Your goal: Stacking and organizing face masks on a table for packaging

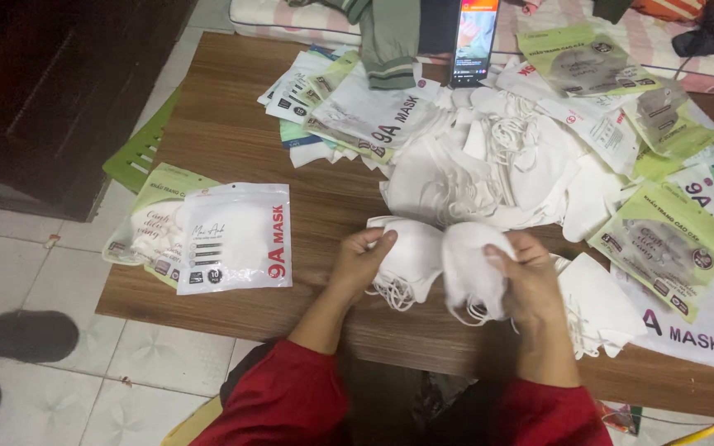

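Observation:
Both my hands hold a stack of white face masks [444,260] just above the near edge of a low wooden table [233,140]. My left hand [361,260] grips the left end of the stack, thumb on top. My right hand [526,277] clasps the right end, with ear loops dangling below it. A big loose pile of white masks [497,165] lies just beyond the hands. My sleeves are red.
A filled white mask packet [237,235] lies on green packets at the table's left. Empty white and green packets [667,239] cover the back and right. A lit phone [474,37] leans at the far edge. Dark slippers [25,334] sit on the tiled floor.

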